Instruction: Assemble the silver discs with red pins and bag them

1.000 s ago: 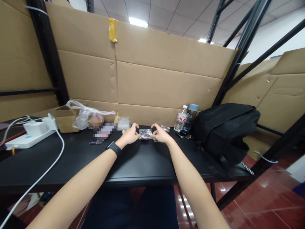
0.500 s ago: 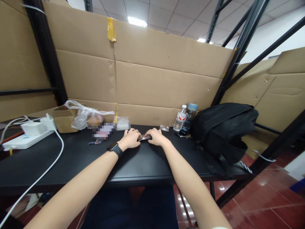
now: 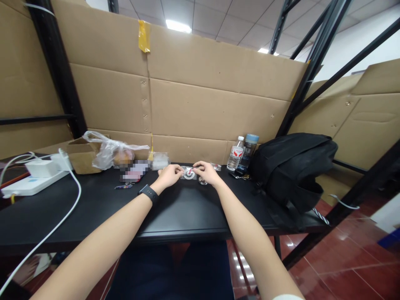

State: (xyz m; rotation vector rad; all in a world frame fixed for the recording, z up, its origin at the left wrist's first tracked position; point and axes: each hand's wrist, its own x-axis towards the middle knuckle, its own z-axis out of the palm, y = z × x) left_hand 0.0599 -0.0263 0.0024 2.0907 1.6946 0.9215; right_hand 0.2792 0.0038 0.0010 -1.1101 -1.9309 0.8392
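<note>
A small clear plastic packet [image 3: 188, 173] with something round and a bit of red inside sits between my hands at the back of the black table [image 3: 93, 208]. My left hand [image 3: 168, 175], with a black watch on its wrist, pinches the packet's left edge. From the other side my right hand [image 3: 206, 172] pinches the right edge with fingertips. A tiny round object [image 3: 202, 182] lies on the table just under my right hand.
A plastic bag [image 3: 109, 152] and a cardboard box [image 3: 81, 156] stand back left, a white power strip [image 3: 31, 183] with cable far left. Two bottles [image 3: 240, 153] and a black backpack [image 3: 290, 171] fill the right. A cardboard wall [image 3: 203, 112] closes the back.
The packet was a shiny flat rectangle a second ago, then pressed under both hands. Now both hands have lifted slightly and hold it by the edges, showing a round piece inside.
</note>
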